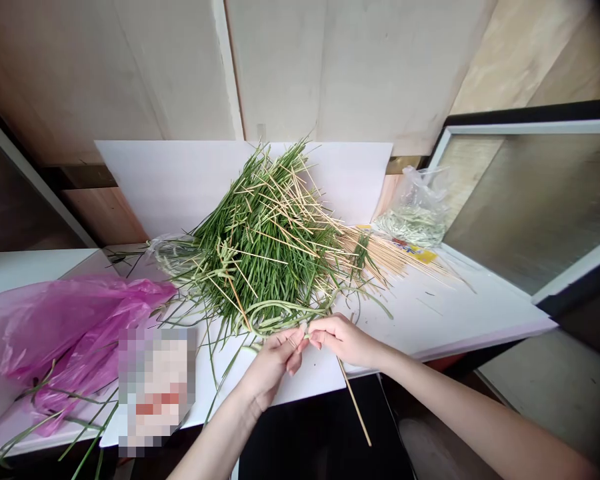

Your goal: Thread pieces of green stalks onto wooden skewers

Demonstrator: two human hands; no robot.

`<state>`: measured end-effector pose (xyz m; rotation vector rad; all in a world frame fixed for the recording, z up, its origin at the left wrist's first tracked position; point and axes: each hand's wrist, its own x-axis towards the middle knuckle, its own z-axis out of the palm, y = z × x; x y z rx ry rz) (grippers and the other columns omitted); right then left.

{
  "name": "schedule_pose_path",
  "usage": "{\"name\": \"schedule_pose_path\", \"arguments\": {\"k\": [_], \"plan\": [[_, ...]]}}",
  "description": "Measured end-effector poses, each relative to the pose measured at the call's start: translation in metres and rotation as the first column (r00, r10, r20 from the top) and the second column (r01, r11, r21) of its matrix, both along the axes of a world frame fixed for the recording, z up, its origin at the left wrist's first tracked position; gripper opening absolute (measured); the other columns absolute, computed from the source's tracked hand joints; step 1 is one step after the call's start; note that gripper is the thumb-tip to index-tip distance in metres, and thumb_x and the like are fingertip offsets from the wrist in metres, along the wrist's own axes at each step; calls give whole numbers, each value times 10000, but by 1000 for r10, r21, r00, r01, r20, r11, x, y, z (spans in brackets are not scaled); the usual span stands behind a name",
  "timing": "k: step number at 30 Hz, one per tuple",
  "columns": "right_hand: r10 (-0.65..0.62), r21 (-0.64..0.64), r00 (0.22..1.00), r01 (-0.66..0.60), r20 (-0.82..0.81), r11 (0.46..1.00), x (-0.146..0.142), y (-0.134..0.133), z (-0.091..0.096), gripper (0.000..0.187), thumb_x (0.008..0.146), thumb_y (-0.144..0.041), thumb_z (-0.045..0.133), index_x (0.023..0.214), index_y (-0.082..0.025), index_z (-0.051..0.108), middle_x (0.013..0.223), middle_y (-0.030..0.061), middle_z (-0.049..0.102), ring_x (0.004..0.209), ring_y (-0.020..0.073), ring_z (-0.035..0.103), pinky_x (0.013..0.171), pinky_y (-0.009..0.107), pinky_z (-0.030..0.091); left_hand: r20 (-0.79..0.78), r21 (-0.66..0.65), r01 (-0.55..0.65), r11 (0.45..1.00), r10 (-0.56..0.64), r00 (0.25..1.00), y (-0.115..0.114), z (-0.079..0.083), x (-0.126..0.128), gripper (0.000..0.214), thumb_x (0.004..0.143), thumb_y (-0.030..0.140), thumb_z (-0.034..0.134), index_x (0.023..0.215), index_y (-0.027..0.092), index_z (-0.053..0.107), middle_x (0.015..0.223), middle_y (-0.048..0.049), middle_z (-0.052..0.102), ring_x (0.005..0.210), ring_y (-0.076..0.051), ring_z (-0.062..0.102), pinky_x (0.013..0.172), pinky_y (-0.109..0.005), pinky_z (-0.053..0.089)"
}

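Observation:
My left hand [283, 350] and my right hand [339, 339] meet at the table's front edge, both closed, thumbs and fingertips pinching a pale green long bean between them. More long beans [280, 309] curve just behind my fingers. Below my right hand a thin bamboo skewer [355, 403] slants down past the table edge; whether that hand holds it I cannot tell. Behind lies a big heap of garlic chives [275, 247] with skewers scattered over it. At the heap's left, a knotted pale green piece [226, 257] sits around a skewer.
Many loose skewers [380, 253] fan out to the right of the heap. A clear bag [415, 213] of pale green pieces stands at the back right. On the left lie a pink plastic bag [80, 327] and a blurred-out packet [157, 387]. The white table [460, 320] ends near my forearms.

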<state>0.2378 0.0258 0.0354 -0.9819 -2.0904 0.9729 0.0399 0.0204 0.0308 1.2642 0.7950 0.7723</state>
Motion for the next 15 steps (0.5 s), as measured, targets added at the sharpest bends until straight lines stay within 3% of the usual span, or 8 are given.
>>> {"name": "schedule_pose_path", "arguments": {"k": [3, 6, 11, 15], "plan": [[14, 182, 997, -27, 71, 983, 5, 0, -6, 340, 1029, -337, 502, 708, -234, 546, 681, 8, 552, 659, 185, 485, 648, 316, 386, 99, -194, -2, 981, 22, 995, -10, -9, 7, 570, 765, 725, 762, 718, 194, 560, 432, 122, 293, 450, -77, 153, 496, -271, 139], [72, 309, 982, -125, 176, 943, 13, -4, -6, 349, 1005, -358, 576, 674, -247, 582, 613, 6, 494, 629, 200, 441, 574, 330, 338, 150, -342, 36, 939, 17, 988, -27, -13, 9, 589, 687, 705, 837, 700, 198, 538, 434, 138, 257, 435, -60, 124, 477, -265, 102], [245, 378, 907, -371, 341, 848, 17, -18, 7, 219, 914, -267, 700, 695, -278, 682, 561, -5, 507, 527, 178, 372, 463, 332, 256, 131, -415, 96, 905, -45, 990, -61, -23, 5, 606, 737, 735, 795, 671, 195, 529, 408, 122, 288, 380, -50, 157, 446, -266, 103], [374, 399, 838, -525, 398, 752, 12, -40, 14, 301, 927, -214, 678, 636, -290, 666, 554, -7, 541, 452, 149, 384, 359, 309, 273, 148, -460, 203, 864, -151, 977, -92, -37, -7, 625, 724, 777, 777, 649, 197, 557, 405, 69, 381, 364, -74, 284, 401, -253, 155]]}}
